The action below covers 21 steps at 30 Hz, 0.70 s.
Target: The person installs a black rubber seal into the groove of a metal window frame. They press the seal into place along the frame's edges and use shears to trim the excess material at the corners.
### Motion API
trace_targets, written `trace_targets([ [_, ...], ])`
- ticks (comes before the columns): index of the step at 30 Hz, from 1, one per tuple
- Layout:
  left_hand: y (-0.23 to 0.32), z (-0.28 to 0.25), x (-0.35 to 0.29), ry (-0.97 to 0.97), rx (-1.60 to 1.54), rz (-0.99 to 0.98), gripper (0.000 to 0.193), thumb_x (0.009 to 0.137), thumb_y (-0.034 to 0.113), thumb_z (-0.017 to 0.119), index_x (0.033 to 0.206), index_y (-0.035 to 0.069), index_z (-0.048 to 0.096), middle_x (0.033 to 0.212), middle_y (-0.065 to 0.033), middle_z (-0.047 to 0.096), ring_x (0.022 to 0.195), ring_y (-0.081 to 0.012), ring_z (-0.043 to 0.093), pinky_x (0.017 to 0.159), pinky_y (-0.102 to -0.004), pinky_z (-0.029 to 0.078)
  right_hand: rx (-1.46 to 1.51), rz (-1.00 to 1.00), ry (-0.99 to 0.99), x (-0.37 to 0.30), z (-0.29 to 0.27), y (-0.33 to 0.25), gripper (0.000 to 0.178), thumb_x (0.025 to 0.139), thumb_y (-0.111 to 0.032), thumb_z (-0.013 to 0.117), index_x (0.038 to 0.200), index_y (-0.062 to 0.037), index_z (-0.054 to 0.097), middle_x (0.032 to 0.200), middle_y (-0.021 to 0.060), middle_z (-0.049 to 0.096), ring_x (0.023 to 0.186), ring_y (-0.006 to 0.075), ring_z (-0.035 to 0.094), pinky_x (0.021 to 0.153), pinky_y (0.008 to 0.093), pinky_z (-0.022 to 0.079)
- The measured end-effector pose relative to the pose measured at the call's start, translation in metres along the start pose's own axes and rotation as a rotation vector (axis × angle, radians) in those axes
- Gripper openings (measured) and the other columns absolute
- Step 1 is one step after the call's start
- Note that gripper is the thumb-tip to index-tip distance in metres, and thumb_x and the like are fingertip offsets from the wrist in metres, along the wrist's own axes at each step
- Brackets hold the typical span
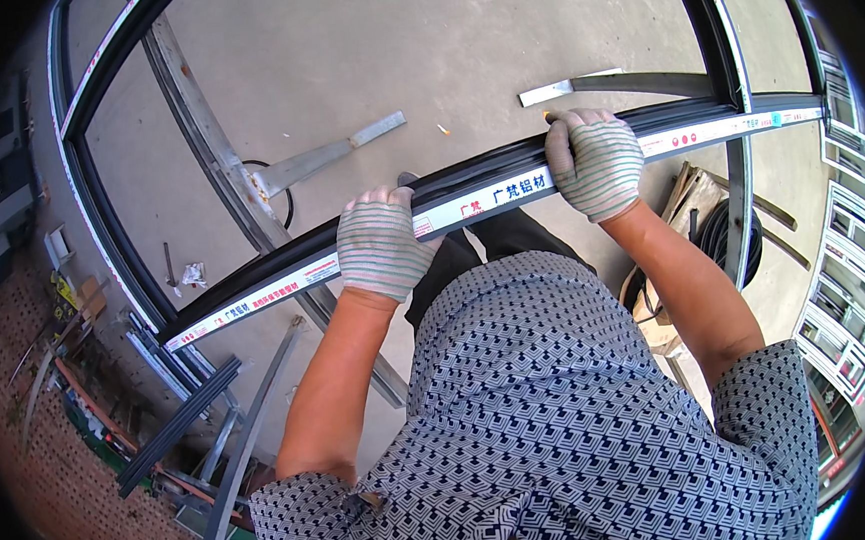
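Note:
A large dark metal window frame (488, 200) lies level in front of me, its near bar covered with white printed film. My left hand (383, 245), in a striped work glove, is wrapped over that bar left of my body, fingertips over the far edge. Farther right, my right hand (596, 163), gloved alike, closes over the same bar with its thumb on the near inner side. The frame's side bar (713, 30) rises away from me beyond the right hand. Black gasket strip runs along the bar's top edge.
Below the frame, steel stand rails (207, 125) with angled arms (334, 156) reach across the concrete floor. A coil of black cable (719, 240) lies beside a cardboard bundle at right. Dark profiles (181, 426) lean at left near a brick-paved strip. White frames (842, 312) stand along the right edge.

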<state>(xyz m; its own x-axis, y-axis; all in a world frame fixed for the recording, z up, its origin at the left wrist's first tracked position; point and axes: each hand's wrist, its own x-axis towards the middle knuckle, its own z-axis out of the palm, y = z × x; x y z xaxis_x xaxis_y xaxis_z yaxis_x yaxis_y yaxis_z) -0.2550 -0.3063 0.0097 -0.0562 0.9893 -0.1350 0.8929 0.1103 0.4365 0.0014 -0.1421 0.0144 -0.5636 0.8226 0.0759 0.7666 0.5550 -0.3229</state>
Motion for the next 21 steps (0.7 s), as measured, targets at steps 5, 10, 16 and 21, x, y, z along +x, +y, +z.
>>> trace_targets([
  [5, 0.018, 0.001, 0.015, -0.093, 0.007, -0.061, 0.059, 0.065, 0.041, 0.094, 0.104, 0.003, 0.071, 0.101, -0.0147, 0.068, 0.099, -0.0346, 0.066, 0.09, -0.0475, 0.051, -0.005, -0.016, 0.021, 0.0, 0.002, -0.004, 0.025, 0.095, -0.023, 0.062, 0.098, -0.0039, 0.077, 0.092, 0.0164, 0.076, 0.086, 0.0373, 0.071, 0.082, 0.0471, 0.055],
  [10, 0.015, 0.0, 0.012, -0.111, 0.022, -0.058, 0.061, 0.066, 0.042, 0.094, 0.107, 0.003, 0.073, 0.101, -0.0145, 0.069, 0.1, -0.0344, 0.066, 0.092, -0.0468, 0.051, 0.023, -0.037, 0.039, 0.0, 0.005, -0.003, 0.024, 0.095, -0.023, 0.062, 0.097, -0.0042, 0.076, 0.089, 0.0166, 0.075, 0.085, 0.038, 0.07, 0.08, 0.0484, 0.055],
  [16, 0.024, 0.003, 0.018, -0.103, 0.017, -0.074, 0.059, 0.068, 0.042, 0.092, 0.108, 0.003, 0.073, 0.101, -0.0147, 0.069, 0.099, -0.0346, 0.066, 0.091, -0.0461, 0.051, 0.023, -0.024, 0.012, 0.003, 0.004, -0.005, 0.022, 0.093, -0.024, 0.063, 0.095, -0.0051, 0.075, 0.085, 0.016, 0.073, 0.083, 0.0368, 0.07, 0.078, 0.0483, 0.055],
  [21, 0.022, -0.001, 0.018, -0.158, 0.038, -0.087, 0.06, 0.069, 0.045, 0.092, 0.108, 0.002, 0.073, 0.101, -0.0151, 0.069, 0.099, -0.0345, 0.067, 0.09, -0.0461, 0.052, 0.036, -0.076, 0.046, -0.001, 0.007, -0.007, 0.02, 0.091, -0.022, 0.065, 0.095, -0.0049, 0.075, 0.085, 0.0153, 0.073, 0.082, 0.036, 0.07, 0.079, 0.0476, 0.055],
])
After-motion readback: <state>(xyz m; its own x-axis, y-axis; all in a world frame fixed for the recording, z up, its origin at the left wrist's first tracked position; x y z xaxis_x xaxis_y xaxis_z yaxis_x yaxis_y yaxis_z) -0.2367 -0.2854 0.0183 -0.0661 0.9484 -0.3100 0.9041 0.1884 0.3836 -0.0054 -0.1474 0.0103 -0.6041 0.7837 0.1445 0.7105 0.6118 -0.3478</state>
